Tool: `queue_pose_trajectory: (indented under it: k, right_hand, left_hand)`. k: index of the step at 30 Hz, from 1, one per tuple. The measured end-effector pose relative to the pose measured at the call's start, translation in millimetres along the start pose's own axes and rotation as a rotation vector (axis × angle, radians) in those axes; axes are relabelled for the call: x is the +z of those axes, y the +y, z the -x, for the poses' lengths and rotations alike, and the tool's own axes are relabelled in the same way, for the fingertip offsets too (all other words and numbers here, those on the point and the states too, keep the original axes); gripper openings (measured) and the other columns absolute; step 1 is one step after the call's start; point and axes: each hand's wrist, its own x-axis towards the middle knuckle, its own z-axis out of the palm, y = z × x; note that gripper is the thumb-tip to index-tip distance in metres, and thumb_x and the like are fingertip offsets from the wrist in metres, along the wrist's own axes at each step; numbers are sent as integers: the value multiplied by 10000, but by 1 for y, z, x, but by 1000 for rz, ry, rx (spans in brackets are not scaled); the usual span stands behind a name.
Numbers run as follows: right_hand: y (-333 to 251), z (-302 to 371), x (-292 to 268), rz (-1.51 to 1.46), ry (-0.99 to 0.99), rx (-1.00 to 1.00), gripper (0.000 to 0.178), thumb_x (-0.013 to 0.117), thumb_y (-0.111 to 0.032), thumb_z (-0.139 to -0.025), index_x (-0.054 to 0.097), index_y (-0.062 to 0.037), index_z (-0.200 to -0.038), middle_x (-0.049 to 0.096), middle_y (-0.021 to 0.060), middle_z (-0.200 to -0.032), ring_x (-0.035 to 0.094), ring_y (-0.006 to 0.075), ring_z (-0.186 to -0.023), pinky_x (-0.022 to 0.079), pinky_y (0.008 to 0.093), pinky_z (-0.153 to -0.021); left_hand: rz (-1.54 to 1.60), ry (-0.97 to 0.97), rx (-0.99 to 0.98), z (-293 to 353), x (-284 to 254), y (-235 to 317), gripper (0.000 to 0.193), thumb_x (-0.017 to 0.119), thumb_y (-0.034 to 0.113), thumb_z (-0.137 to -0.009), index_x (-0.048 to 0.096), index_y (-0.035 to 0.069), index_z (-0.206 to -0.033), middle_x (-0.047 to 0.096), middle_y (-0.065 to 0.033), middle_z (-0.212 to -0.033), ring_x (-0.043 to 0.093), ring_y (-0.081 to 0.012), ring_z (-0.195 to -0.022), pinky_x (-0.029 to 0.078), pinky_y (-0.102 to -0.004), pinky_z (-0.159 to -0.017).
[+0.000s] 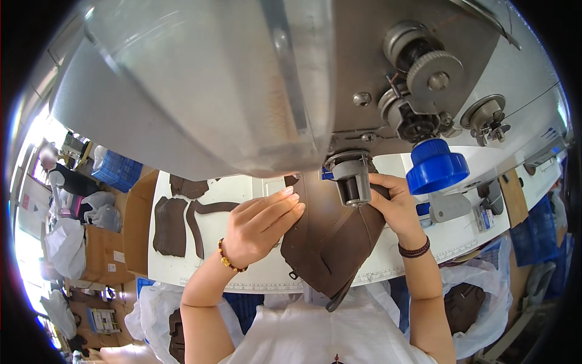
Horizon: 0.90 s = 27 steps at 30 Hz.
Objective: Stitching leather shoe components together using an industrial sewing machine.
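A brown leather piece (321,249) with stitch lines, a slit and a small dark metal ring at its edge lies under the sewing machine head (212,91). One corner of it hangs over the table's near edge. My left hand (264,224) rests at its left edge, fingers stretched out side by side and fingertips on the leather. On the other side my right hand (394,200) grips the leather's right edge between thumb and fingers, close to the metal needle-bar housing (353,182). That housing hides the needle and the stitching spot.
Cut brown leather pieces (170,227) and a curved strip (195,227) lie on the white table (267,273) at left. A blue knob (438,167) hangs from the machine. Plastic-lined bins (485,291) flank me below the table; one person (63,182) is far left.
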Motion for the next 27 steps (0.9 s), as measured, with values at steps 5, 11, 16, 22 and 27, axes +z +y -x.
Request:
queue_pose_trajectory:
  k: [5,11,16,22,27]
  right_hand:
    - [0,-3,-2,5,-17,33,216,678,-102,-807,669,3,-995,674,61,-861,607,89,-786,478,211,-722]
    - [0,-5,-3,19,-6,25,215,680,-101,-804,669,12,-986,676,71,-865,613,92,-783,479,207,-720]
    - [0,-5,-3,43,21,37,217,688,-98,-796,671,15,-980,680,75,-871,613,94,-780,478,208,-719]
    - [-1,4,4,143,105,-13,207,692,-106,-797,677,20,-961,686,79,-846,614,94,-765,479,212,-713]
    - [-3,3,7,123,128,18,206,699,-104,-789,682,13,-958,690,89,-844,619,96,-762,481,215,-716]
  left_hand:
    - [-162,26,115,-2,3,1,219,633,30,-650,667,46,-865,624,-70,-841,650,-202,-834,549,-251,-603]
    - [-211,15,159,0,7,0,242,621,31,-659,664,55,-896,596,-50,-840,636,-190,-843,541,-235,-600]
    - [-207,28,160,-2,7,3,224,642,26,-665,667,49,-887,598,-47,-841,633,-191,-856,540,-234,-609]
    - [-166,33,159,0,4,0,211,661,28,-674,669,37,-885,608,-45,-857,633,-186,-866,543,-241,-622]
    - [-144,4,145,-1,3,-3,216,659,32,-672,670,40,-888,612,-38,-867,635,-177,-873,542,-235,-623]
